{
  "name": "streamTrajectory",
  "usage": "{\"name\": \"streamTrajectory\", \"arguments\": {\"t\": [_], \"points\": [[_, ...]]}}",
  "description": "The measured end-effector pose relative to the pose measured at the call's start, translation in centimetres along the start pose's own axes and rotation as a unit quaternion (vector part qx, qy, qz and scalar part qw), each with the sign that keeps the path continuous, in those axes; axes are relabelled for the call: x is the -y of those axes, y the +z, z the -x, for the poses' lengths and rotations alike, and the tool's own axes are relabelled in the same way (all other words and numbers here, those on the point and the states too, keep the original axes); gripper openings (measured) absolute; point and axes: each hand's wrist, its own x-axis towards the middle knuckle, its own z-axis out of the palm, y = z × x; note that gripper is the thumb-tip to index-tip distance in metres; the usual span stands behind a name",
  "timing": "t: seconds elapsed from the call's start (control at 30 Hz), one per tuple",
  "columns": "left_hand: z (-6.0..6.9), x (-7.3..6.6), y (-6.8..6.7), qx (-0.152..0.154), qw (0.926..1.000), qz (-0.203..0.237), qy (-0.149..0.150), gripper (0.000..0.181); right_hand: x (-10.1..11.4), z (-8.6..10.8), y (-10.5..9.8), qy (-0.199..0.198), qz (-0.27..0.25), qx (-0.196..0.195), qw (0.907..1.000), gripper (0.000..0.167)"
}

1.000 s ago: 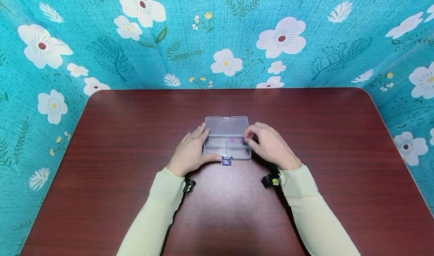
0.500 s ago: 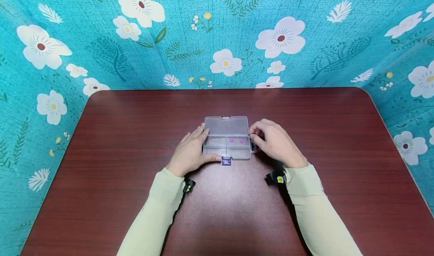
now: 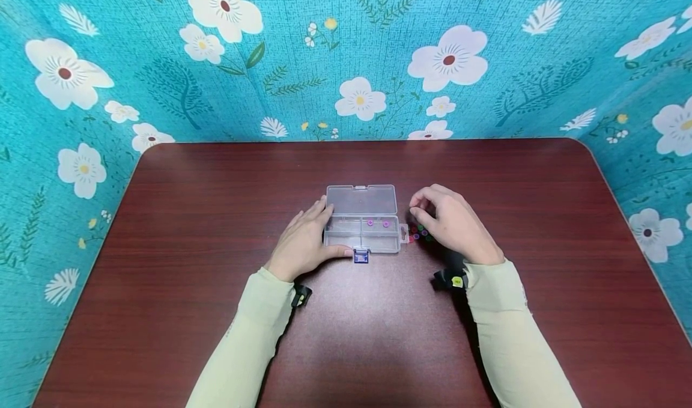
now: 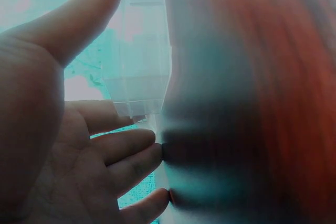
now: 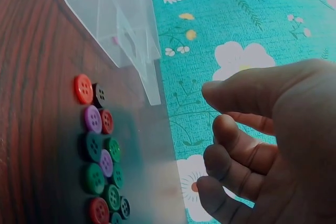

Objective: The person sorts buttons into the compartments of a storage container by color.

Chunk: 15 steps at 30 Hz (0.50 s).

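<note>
A clear plastic compartment box (image 3: 379,243) stands with its lid (image 3: 361,200) folded back. Two purple buttons (image 3: 370,223) lie in its back right compartment. My left hand (image 3: 304,240) holds the box at its left end, thumb along the front near the blue latch (image 3: 361,256), index finger at the left side by the hinge. In the left wrist view the box end shows between thumb and index finger. My right hand (image 3: 456,222) hovers right of the box, fingers loosely bent, nothing between them. Beneath and beside it lie loose buttons (image 5: 95,178) in red, green, purple and black.
A dark red wooden table (image 3: 227,185) carries everything. Behind it hangs a turquoise flowered cloth (image 3: 303,53). The box has a clear hanging tab (image 3: 404,234) on its right end, close to the nearest buttons.
My right hand has moved from the back right compartment out to the right, leaving the second purple button inside and uncovering the button pile. My left hand and the box have stayed put.
</note>
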Motion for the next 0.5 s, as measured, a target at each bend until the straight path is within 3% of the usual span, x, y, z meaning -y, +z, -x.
{"name": "streamTrajectory", "arguments": {"t": [0.5], "points": [[-0.01, -0.14, -0.07, 0.006, 1.0, 0.0, -0.003, 0.109, -0.67, 0.3, -0.78, 0.025, 0.007, 0.028, 0.9993, 0.004]]}}
